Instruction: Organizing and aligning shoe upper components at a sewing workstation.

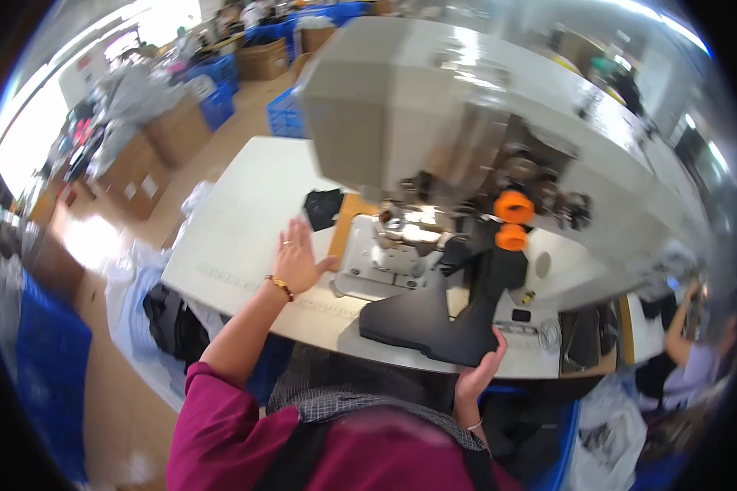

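My left hand (296, 258) lies open and flat on the white table (237, 237), fingers spread, just left of the sewing machine's metal bed plate (381, 262). It wears a ring and a beaded bracelet. My right hand (479, 372) grips the near edge of a black fabric piece (434, 315) that runs up under the head of the large grey sewing machine (434, 106). A smaller black fabric piece (323, 207) lies on the table beyond my left hand.
Two orange knobs (512, 219) sit on the machine's front. Cardboard boxes (151, 151) and blue crates (282, 114) stand on the floor to the left. Another person (696, 344) works at the far right. Dark cloth (172, 323) is heaped below the table's left edge.
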Tool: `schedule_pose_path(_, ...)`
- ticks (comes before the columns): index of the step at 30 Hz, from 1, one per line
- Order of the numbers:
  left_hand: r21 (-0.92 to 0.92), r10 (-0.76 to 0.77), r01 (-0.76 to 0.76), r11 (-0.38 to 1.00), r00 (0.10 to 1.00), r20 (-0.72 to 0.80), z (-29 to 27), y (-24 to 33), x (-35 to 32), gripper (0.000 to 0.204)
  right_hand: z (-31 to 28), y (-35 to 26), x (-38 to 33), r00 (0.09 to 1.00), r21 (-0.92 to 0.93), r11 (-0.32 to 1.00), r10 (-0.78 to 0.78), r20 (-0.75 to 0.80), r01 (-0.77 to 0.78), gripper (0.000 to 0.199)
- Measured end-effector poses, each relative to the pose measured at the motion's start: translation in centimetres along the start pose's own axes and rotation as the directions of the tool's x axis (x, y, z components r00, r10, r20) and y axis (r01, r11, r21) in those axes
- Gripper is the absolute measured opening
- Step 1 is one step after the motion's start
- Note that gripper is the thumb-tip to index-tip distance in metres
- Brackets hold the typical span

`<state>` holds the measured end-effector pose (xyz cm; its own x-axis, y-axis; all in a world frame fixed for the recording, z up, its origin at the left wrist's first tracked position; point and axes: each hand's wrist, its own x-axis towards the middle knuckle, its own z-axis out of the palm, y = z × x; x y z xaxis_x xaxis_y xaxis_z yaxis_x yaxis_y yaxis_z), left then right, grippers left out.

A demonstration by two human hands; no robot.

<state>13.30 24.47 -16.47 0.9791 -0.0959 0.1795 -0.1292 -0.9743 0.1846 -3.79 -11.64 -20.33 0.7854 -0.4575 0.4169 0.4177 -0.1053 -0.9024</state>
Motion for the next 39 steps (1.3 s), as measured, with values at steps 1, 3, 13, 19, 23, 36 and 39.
schedule_pose_path(1,0.011,-0.027,0.026,1.000,0.997,0.070,0.3,0.0,0.8,0.104,0.0,-0.1,-0.1,0.999,-0.085,0.996,-0.027,-0.030,0.024,0.058)
schedule_pose_path(3,0.063,-0.049,0.046,0.997,0.998,0.043,3.0,-2.8,-0.1,0.101,0.6,-1.0,0.1,1.000,-0.174,0.985,-0.003,-0.005,0.002,0.051)
schedule_pose_path(13,0.408,-0.237,0.178,0.895,0.966,0.099,-1.6,-7.3,-15.6,0.079,-0.3,-0.8,1.9,0.984,-0.171,0.977,-0.145,-0.102,0.127,0.052)
schedule_pose_path(19,0.033,-0.257,0.259,0.965,0.916,0.307,-0.1,-4.7,-17.9,0.077,-0.2,-1.0,0.2,0.974,-0.038,0.983,-0.181,-0.133,0.178,0.055)
schedule_pose_path(23,-0.263,-0.245,0.380,0.887,0.870,0.428,-0.7,-2.6,-18.5,0.076,-1.2,-2.1,-2.1,0.940,-0.112,0.954,-0.295,-0.170,0.279,0.052)
schedule_pose_path(36,-0.798,-0.144,0.601,-0.047,0.786,0.601,-7.5,0.7,-22.7,0.070,17.4,-7.1,-6.1,0.412,0.618,0.786,-0.561,0.718,-0.005,0.034)
schedule_pose_path(39,-0.792,-0.106,0.522,-0.317,0.810,0.577,-9.7,0.6,-23.3,0.069,22.2,-3.9,-10.2,0.291,0.631,0.665,-0.744,0.601,0.399,0.057)
